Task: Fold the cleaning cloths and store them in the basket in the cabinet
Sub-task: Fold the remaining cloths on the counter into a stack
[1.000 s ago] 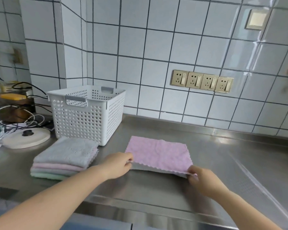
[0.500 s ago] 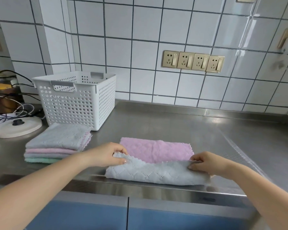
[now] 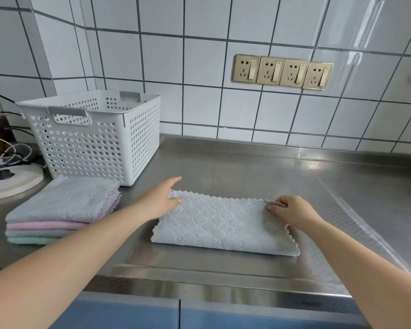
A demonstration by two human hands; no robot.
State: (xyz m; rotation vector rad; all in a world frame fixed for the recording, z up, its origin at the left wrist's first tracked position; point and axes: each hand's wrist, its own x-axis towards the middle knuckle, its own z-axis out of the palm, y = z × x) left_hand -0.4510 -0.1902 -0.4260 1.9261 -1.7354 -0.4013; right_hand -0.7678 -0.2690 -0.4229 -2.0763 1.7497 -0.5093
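Observation:
A cleaning cloth (image 3: 223,225) lies folded in half on the steel counter, its pale grey quilted side up and its scalloped edges at the far side. My left hand (image 3: 160,198) pinches its far left corner, thumb on top and fingers beneath. My right hand (image 3: 291,208) pinches the far right corner with curled fingers. To the left lies a stack of folded cloths (image 3: 62,207), grey on top, then pink, grey and green. Behind the stack stands an empty white perforated basket (image 3: 97,138).
The steel counter (image 3: 247,167) runs back to a white tiled wall with a row of gold sockets (image 3: 282,72). A round white lid with a black knob (image 3: 7,179) and tangled cables (image 3: 7,150) lie at the far left. Blue cabinet doors (image 3: 176,314) show below the counter's front edge.
Both hands carried the cloth's near edge over to the far edge. The pink face is now covered and the grey quilted side shows. The view has tilted down.

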